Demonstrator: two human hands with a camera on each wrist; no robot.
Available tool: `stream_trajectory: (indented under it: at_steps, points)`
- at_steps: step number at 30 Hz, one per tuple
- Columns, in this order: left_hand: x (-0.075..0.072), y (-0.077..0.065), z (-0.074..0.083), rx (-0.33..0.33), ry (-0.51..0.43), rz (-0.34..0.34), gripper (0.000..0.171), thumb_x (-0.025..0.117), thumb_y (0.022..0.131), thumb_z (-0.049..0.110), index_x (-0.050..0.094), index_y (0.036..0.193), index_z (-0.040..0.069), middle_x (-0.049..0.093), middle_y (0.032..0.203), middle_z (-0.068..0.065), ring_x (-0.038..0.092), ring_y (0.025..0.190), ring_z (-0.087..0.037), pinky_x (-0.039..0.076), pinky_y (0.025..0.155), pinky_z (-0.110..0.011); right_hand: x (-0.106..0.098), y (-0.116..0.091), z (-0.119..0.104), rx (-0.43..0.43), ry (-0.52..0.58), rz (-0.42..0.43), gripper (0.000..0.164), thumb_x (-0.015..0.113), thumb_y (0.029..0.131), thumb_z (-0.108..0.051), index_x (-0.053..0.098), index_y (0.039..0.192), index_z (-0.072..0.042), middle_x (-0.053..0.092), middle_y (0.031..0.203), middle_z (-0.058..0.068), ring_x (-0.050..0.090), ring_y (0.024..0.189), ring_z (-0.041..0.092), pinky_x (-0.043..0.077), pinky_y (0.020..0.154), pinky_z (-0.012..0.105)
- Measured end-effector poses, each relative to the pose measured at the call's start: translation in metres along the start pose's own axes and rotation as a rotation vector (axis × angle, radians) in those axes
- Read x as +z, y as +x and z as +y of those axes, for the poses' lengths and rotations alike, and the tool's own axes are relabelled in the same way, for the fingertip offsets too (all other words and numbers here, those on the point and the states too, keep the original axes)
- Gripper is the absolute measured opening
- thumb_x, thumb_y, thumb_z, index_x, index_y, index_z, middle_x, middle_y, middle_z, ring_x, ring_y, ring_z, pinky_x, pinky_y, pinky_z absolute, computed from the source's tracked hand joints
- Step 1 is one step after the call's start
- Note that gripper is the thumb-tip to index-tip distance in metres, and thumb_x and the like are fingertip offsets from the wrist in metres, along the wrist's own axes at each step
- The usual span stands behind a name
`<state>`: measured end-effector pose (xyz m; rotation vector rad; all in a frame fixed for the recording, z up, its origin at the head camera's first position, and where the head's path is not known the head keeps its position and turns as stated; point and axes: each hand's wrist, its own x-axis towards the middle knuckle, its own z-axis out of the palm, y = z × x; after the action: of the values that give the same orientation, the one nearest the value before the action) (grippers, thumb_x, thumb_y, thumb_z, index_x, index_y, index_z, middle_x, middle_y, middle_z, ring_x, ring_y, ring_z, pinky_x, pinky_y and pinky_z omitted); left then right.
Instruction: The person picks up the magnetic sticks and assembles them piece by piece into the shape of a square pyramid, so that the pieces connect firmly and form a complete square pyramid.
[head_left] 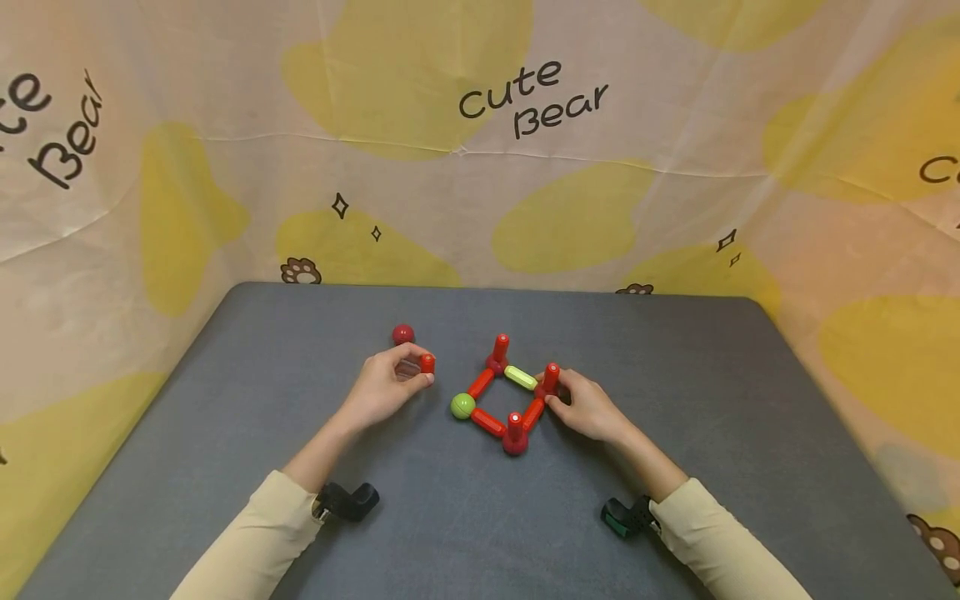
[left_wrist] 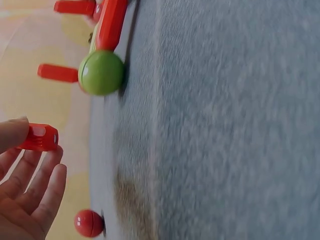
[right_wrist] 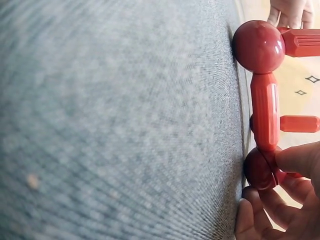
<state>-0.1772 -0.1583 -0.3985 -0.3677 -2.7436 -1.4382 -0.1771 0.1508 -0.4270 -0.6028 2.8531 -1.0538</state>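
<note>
My left hand pinches a short red rod between thumb and fingers, raised above the table, left of a four-sided frame of rods and balls. The frame has a green ball at its left corner and red balls at the others. Three sides are red rods; the far right side is a yellow-green rod. Upright red rods stand on the far ball, the near ball and the right ball. My right hand grips that right corner's red ball with thumb and fingers.
A loose red ball lies on the grey table, just beyond my left hand. A printed cloth hangs behind the table and along its sides. Black wrist devices sit at both cuffs.
</note>
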Motion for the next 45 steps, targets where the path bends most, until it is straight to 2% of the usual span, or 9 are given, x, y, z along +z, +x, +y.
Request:
stream_trajectory:
  at_steps: [11, 22, 37, 41, 45]
  points:
    - [0.02, -0.001, 0.009, 0.109, -0.026, -0.038, 0.018, 0.071, 0.078, 0.008, 0.065, 0.095, 0.012, 0.067, 0.085, 0.0, 0.065, 0.082, -0.013, 0.053, 0.072, -0.028, 0.0, 0.0, 0.001, -0.012, -0.003, 0.003, 0.027, 0.061, 0.084, -0.01, 0.063, 0.111, -0.01, 0.062, 0.095, 0.005, 0.057, 0.082, 0.014, 0.046, 0.074, 0.033]
    - [0.036, -0.002, 0.014, 0.14, -0.031, -0.07, 0.019, 0.071, 0.077, 0.005, 0.065, 0.093, 0.012, 0.065, 0.085, 0.003, 0.064, 0.079, -0.01, 0.052, 0.069, -0.025, 0.0, 0.0, -0.001, -0.005, -0.014, 0.001, 0.028, 0.061, 0.084, -0.01, 0.063, 0.112, -0.009, 0.06, 0.09, 0.004, 0.055, 0.079, 0.014, 0.045, 0.071, 0.032]
    - [0.039, -0.003, 0.013, 0.122, -0.035, -0.093, 0.022, 0.072, 0.075, 0.004, 0.065, 0.094, 0.014, 0.065, 0.087, 0.002, 0.063, 0.08, -0.011, 0.052, 0.07, -0.027, 0.001, 0.0, 0.001, -0.011, 0.008, 0.0, 0.027, 0.061, 0.084, -0.009, 0.062, 0.112, -0.009, 0.062, 0.096, 0.005, 0.057, 0.083, 0.015, 0.046, 0.075, 0.033]
    - [0.039, -0.003, 0.011, 0.108, 0.008, -0.105, 0.027, 0.074, 0.073, 0.005, 0.066, 0.097, 0.012, 0.064, 0.089, 0.001, 0.063, 0.08, -0.014, 0.052, 0.068, -0.026, 0.0, 0.0, 0.0, -0.002, 0.007, -0.004, 0.028, 0.061, 0.085, -0.009, 0.061, 0.113, -0.007, 0.063, 0.098, 0.006, 0.058, 0.084, 0.015, 0.047, 0.076, 0.034]
    - [0.04, -0.002, 0.007, 0.101, 0.095, -0.143, 0.026, 0.076, 0.071, 0.009, 0.066, 0.095, 0.011, 0.063, 0.087, 0.0, 0.063, 0.079, -0.015, 0.05, 0.067, -0.026, -0.001, 0.002, -0.001, 0.01, 0.008, -0.012, 0.03, 0.061, 0.085, -0.01, 0.06, 0.115, -0.006, 0.064, 0.098, 0.006, 0.059, 0.084, 0.015, 0.047, 0.076, 0.035]
